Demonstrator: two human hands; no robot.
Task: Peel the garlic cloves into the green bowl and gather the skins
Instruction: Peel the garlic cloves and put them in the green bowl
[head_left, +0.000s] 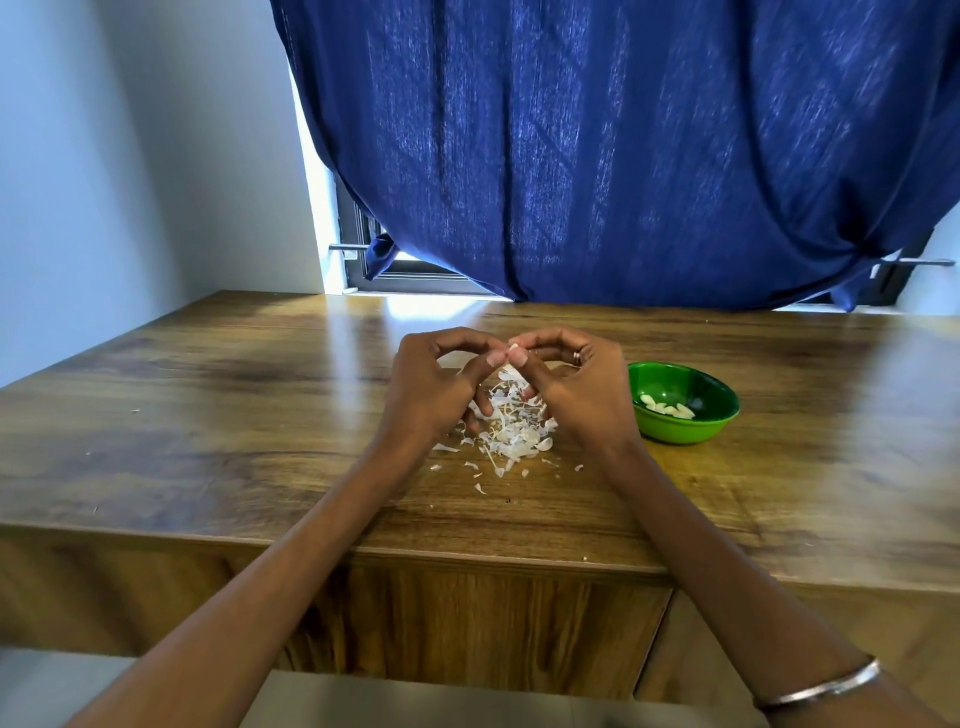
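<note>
Head cam is looking down at your two hands meeting over the middle of the wooden table (218, 395). Your left hand (431, 387) and right hand (576, 387) are raised a bit above the surface, thumbs and forefingers curled in toward each other and pinched onto a small garlic clove (513, 349) right between the fingertips. Only a pale sliver of it pokes out above your thumbnails, so you can't really tell how much skin is left on it. The other fingers on both hands hang curled underneath, pointing down toward the mess below.

Right under your hands there's a loose pile of skins (511, 431), white papery flakes and stringy bits, with a handful of stray scraps scattered on the table toward you and one tiny fleck way off to the left.

The green bowl (722, 402) sits on the table just to the right of your right hand, not touching it. Inside are a few peeled cloves (667, 408), lying together along the near side of the bowl's bottom.

There's a ring on your right hand and a metal bangle (826, 686) on your right wrist. Behind the table hangs a dark blue curtain (623, 156).
</note>
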